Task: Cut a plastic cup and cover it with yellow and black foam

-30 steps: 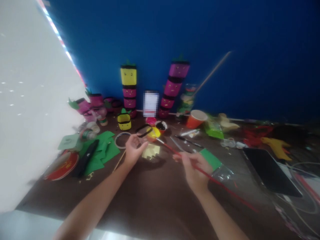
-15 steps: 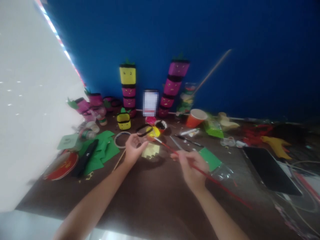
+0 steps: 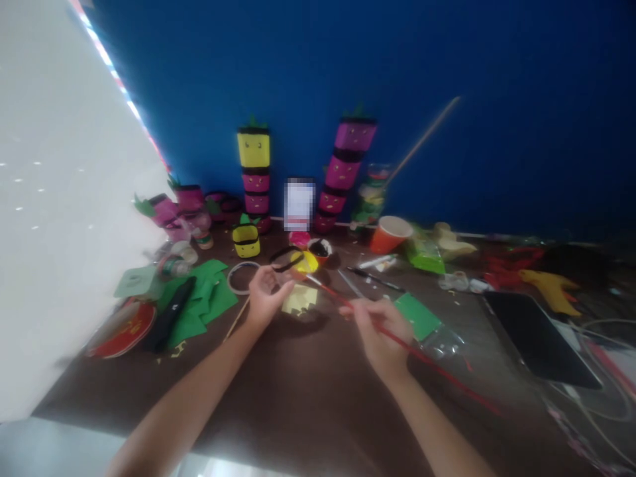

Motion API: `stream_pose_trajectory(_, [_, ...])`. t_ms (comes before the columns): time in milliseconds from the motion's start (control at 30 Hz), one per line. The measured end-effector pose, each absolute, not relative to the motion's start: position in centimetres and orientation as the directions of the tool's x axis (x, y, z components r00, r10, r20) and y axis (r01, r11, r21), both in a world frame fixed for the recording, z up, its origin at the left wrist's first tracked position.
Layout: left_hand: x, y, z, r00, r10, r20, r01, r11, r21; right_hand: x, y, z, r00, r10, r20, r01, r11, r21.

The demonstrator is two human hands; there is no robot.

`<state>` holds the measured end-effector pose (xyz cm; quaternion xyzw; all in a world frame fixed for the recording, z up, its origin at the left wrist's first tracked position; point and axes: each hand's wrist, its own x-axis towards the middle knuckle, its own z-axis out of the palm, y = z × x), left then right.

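My right hand is closed around a long red paintbrush, whose tip points up and left toward the middle of the table. My left hand has its fingers curled at a dark-rimmed, see-through piece and appears to grip it. Behind that piece sits a yellow paint pot, with a dark paint cup beside it. A pale yellow cut paper lies between my hands. Left of my left hand is a tape roll; a small yellow box stands behind it.
Stacked purple and yellow face boxes stand by the blue wall. Green paper and a red round lid lie left. At right are an orange cup, a green sheet, a dark tablet and a yellow glue gun.
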<state>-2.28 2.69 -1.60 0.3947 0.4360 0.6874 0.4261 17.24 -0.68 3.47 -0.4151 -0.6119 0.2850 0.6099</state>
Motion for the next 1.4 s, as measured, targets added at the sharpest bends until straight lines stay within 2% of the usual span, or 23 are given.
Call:
stream_pose_trajectory(133, [-2.29,2.70,-1.48,-0.325,0.932,0.163,-0.250,-0.250,0.935,17.30,-0.74,3.72,0.075,0.831,0.551,0.134,0.539,-0.831])
stream_pose_trajectory(367, [-2.15,2.60,-1.27,-0.318,0.936,0.152,-0.255,-0.239,0.937,17.08,-0.65,3.20,0.078,0.850,0.521,0.091,0.514,-0.853])
stream_pose_trajectory(900, [-2.23,2.77,-1.50,-0.339,0.927,0.158,-0.260,-0.254,0.932,17.43,-0.67,2.79,0.058,0.868,0.493,0.184,0.476,-0.860])
stream_pose_trajectory(1400, [-2.16,2.63,-1.16,-0.334,0.932,0.144,-0.246,-0.234,0.941,17.58,-0.60,2.79,0.077,0.846,0.528,0.140,0.515,-0.845])
